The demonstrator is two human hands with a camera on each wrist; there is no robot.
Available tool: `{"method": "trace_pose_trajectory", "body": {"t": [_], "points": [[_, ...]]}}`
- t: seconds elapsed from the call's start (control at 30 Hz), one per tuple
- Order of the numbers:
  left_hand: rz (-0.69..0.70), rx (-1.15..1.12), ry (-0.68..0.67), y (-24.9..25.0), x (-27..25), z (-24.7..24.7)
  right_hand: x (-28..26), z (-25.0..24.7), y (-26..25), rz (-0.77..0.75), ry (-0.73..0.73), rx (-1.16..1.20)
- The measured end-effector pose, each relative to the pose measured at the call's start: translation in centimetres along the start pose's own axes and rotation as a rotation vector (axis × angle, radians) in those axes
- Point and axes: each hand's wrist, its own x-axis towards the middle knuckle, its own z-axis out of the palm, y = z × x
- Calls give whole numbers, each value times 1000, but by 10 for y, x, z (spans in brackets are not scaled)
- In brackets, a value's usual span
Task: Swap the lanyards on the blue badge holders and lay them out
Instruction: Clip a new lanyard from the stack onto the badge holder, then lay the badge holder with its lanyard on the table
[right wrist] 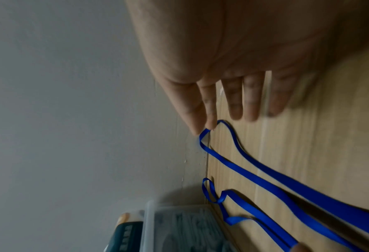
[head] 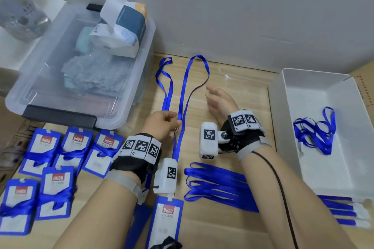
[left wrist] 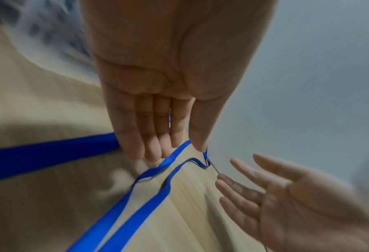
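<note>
Left of the long lanyard, five wrapped badge holders still wait for you; each reads "UHOO ID CARD". Your left hand pinches that lanyard, which looks clipped to the holder nearest you on the counter. Right of it, your right hand hangs slack, empty.

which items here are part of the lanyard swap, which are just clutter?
Part of the job:
- blue ribbon lanyard stretched on the table, left hand pinching it, right hand open beside it
- blue plastic badge holder at its end
- wrapped blue badge holders
- flat blue lanyards
- white plastic tray holding loose lanyards

Clutter:
- clear lidded storage box
- tissue packs
</note>
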Motion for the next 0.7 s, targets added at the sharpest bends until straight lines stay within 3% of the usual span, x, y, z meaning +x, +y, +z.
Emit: {"method": "trace_pose_trajectory", "body": {"t": [0.1,0.2,0.4,0.57,0.7], "points": [[11,-29,8,-5,-26,-5,-45,-2,11,60,-75,147],[2,-45,15,-21,-53,-10,-83,6,27,99,-204,48],[-96,140,194,-86,-106,-26,-121,46,79,43,-434,-470],[-200,340,267,-122,-144,-28,-135,67,104,-165,-509,-1006],[-196,356,367,-127,-156,-18,-146,71,119,-258,-517,-1216]]}}
